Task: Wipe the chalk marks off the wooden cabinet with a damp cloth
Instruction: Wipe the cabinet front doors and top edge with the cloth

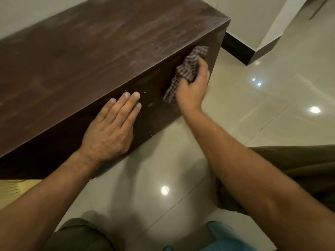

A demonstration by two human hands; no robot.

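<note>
Head camera looks down past bent knees in olive trousers (pixel 297 165) to a glossy cream tiled floor (pixel 253 98) with lamp reflections. Left hand (pixel 112 131) lies flat and open, fingers together, on the front face of the dark wooden cabinet (pixel 94 57), just beside the seam between two doors; probably bracing the body and keeping the door from shifting under pressure. Right hand (pixel 193 87) is closed around a bunched checked cloth (pixel 186 69) and presses it against the right-hand door, near the top edge. Small pale specks, likely leftover chalk marks (pixel 147 98), sit between the two hands, not yet wiped. Cabinet top shows faint cloudy streaks. Beyond: pale wall (pixel 241 17), dark skirting board (pixel 239 49).
</note>
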